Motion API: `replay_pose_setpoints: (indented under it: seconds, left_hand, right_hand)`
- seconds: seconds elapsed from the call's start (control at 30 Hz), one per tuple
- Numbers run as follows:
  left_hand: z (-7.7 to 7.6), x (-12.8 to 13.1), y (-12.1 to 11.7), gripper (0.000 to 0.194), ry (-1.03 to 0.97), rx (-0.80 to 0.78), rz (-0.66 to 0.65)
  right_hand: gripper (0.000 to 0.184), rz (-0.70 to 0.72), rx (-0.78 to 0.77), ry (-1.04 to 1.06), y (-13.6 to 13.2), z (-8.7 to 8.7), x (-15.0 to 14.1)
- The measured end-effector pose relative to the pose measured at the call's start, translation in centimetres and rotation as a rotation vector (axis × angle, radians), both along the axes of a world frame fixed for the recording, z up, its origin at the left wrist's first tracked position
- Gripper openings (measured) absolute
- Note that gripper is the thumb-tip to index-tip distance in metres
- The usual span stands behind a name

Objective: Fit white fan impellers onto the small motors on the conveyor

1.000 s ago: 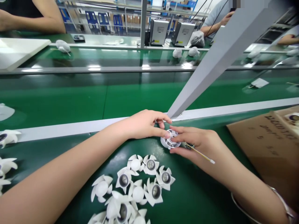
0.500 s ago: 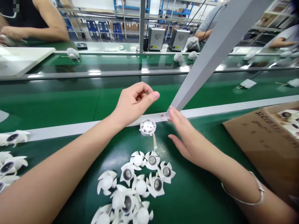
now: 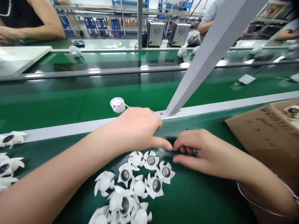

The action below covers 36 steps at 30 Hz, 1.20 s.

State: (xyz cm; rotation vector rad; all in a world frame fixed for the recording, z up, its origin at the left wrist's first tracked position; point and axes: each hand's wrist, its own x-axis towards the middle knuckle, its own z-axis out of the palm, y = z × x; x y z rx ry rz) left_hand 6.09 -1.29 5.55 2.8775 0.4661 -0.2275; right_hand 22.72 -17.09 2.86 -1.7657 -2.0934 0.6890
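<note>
My left hand [image 3: 142, 129] is over the near edge of the green bench, back of the hand up, thumb stretched toward my right hand. Its other fingers are mostly hidden, so I cannot see a hold. My right hand [image 3: 198, 152] is low over the bench with curled fingers, fingertips close to the left thumb; what they hold, if anything, is too small to make out. Tiny clear bits [image 3: 161, 151] lie beside them. White fan impellers [image 3: 139, 188], several, lie in a cluster below. A round white fan housing [image 3: 117, 105] with a wire sits on the green belt behind my left hand.
A grey slanted post [image 3: 201, 59] stands on the pale rail [image 3: 70, 127]. An open cardboard box [image 3: 261, 130] with white parts is at right. More impellers [image 3: 10, 165] lie at left. Other people's arms [image 3: 44, 29] show across the line.
Both hands came down and closer together; my right hand's fingers curled. A housing now shows on the belt, left of my left hand. The housing spot beside the rail is covered by that hand.
</note>
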Motion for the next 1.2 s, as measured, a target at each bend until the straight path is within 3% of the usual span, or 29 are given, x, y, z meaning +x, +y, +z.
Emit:
replay_pose_setpoints:
  seconds: [0.07,0.13,0.23,0.33,0.53,0.63,0.77,0.9,1.07,1.2]
  left_hand:
    - [0.0,-0.1,-0.9,0.049,0.055,-0.036,-0.057]
    - [-0.4,-0.1,-1.3,0.038,0.072,0.002,-0.07]
    - [-1.6,0.1,-0.7,0.03,-0.031,0.056,-0.073]
    - [-3.2,0.5,0.4,0.03,-0.142,0.033,-0.066]
    - [-5.7,1.3,1.2,0.029,-0.299,-0.109,-0.026]
    - [-6.1,1.3,1.3,0.027,-0.324,-0.144,-0.029]
    - [-6.2,1.2,1.7,0.02,-0.354,-0.194,-0.042]
    - [-6.4,1.0,2.4,0.019,-0.388,-0.362,-0.05]
    - [-6.2,1.1,2.5,0.03,-0.529,-0.618,-0.016]
    - [-5.6,1.1,2.0,0.049,-0.533,-0.743,-0.113]
  right_hand:
    - [0.034,0.056,-0.101,-0.015,-0.6,0.1,-0.9]
    - [0.044,0.067,-0.128,-0.064,-1.1,-0.2,-2.0]
    - [0.029,0.068,-0.131,-0.066,-1.4,-0.9,-3.0]
    - [0.026,0.022,-0.077,-0.023,-1.2,-1.2,-2.7]
    - [0.022,-0.082,0.21,-0.144,-0.1,-1.5,-1.5]
    - [0.025,-0.011,0.315,-0.356,0.3,-2.0,-1.8]
    - [0.026,0.105,0.274,-0.441,0.6,-2.4,-1.9]
    - [0.03,-0.006,0.259,-0.263,0.6,-2.3,-1.0]
    - [0.023,-0.292,0.347,0.028,0.9,-1.8,0.0]
    - [0.022,-0.35,0.165,0.509,1.0,-1.7,-0.4]
